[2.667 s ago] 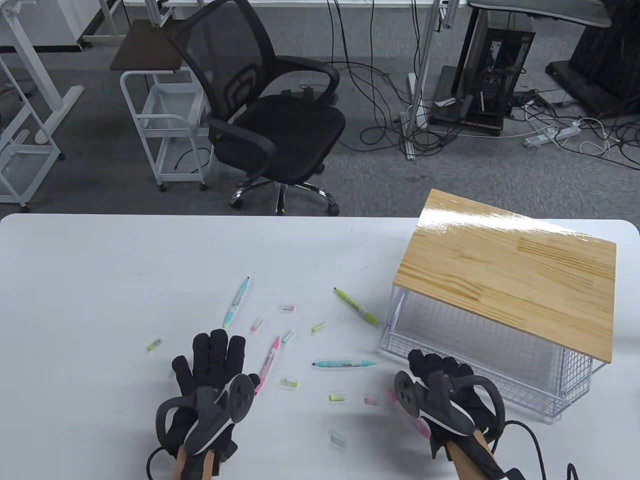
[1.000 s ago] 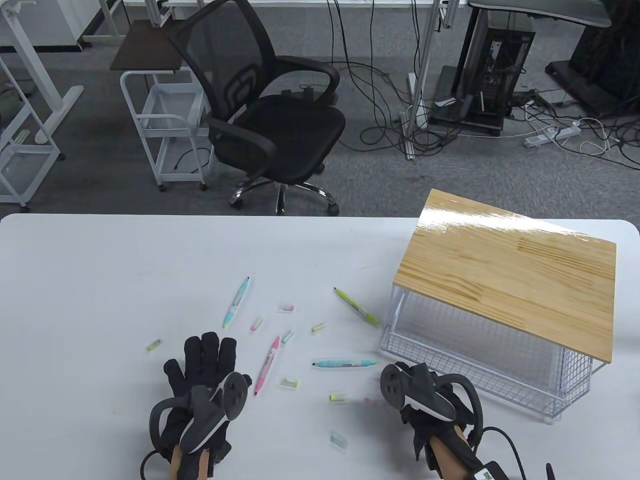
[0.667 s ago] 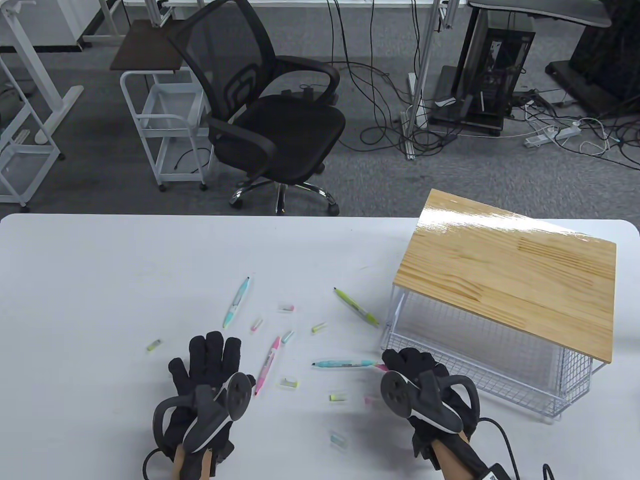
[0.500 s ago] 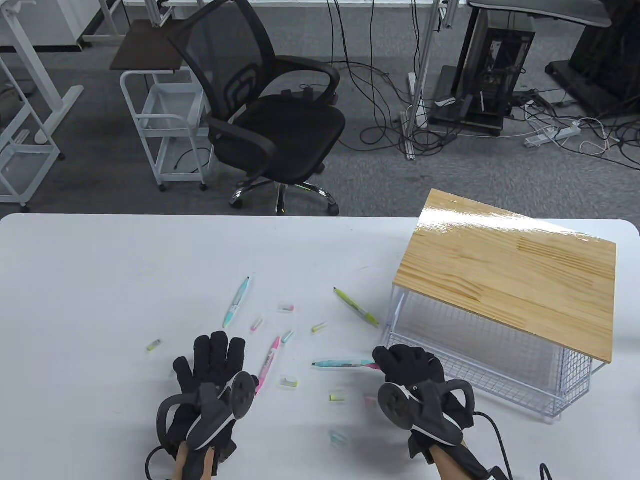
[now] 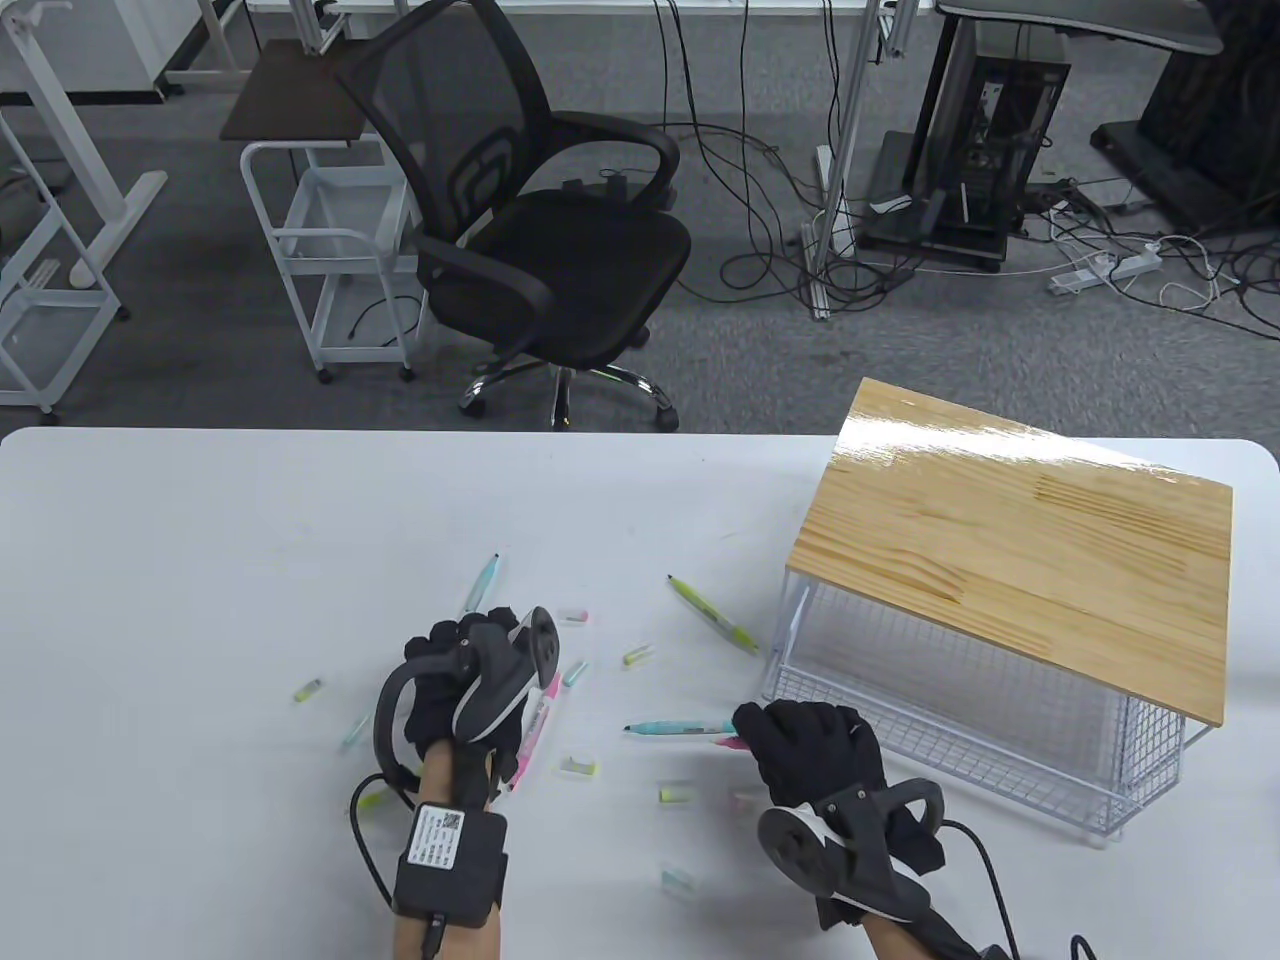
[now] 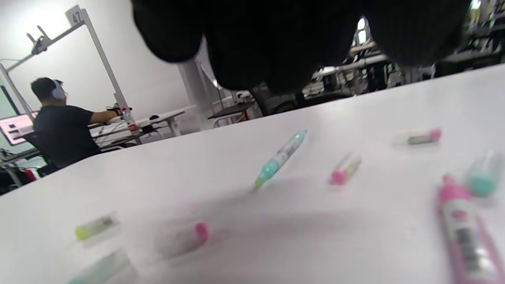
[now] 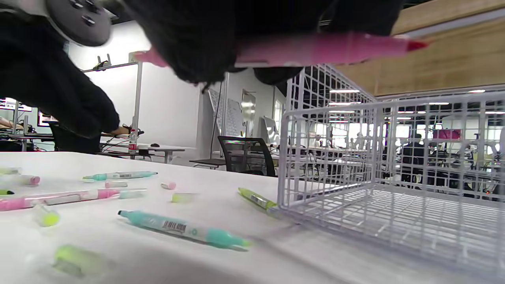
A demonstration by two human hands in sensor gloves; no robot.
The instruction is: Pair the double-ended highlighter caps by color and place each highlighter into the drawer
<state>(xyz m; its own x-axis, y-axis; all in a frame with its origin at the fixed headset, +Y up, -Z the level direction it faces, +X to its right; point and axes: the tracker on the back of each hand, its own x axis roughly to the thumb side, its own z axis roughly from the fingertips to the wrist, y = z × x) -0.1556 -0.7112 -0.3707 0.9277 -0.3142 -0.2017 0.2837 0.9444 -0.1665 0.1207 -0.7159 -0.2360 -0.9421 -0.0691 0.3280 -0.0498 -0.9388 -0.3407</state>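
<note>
My right hand [image 5: 765, 730] grips an uncapped pink highlighter [image 7: 315, 49]; its tip [image 5: 724, 741] sticks out left of my fingers, just in front of the wire drawer [image 5: 900, 745]. My left hand [image 5: 450, 645] hovers with fingers bent down and holds nothing. In the left wrist view a pink cap [image 6: 345, 169] lies loose on the table below the fingers [image 6: 276, 47]. A second pink highlighter [image 5: 535, 725] lies right of my left wrist. A teal highlighter [image 5: 680, 728], a green one [image 5: 712, 615] and another teal one [image 5: 482, 585] lie on the table.
Several loose caps are scattered about: yellow-green ones [image 5: 308, 689] [image 5: 638, 655] [image 5: 676, 795], a teal one [image 5: 678, 880], a pink one [image 5: 572, 615]. The drawer stands pulled out under a wooden top [image 5: 1020, 540] at the right. An office chair [image 5: 540, 230] stands beyond the table's far edge.
My left hand has lifted off the table and moved forward and right over the caps. My right hand, holding the pink highlighter, has turned and shifted slightly left.
</note>
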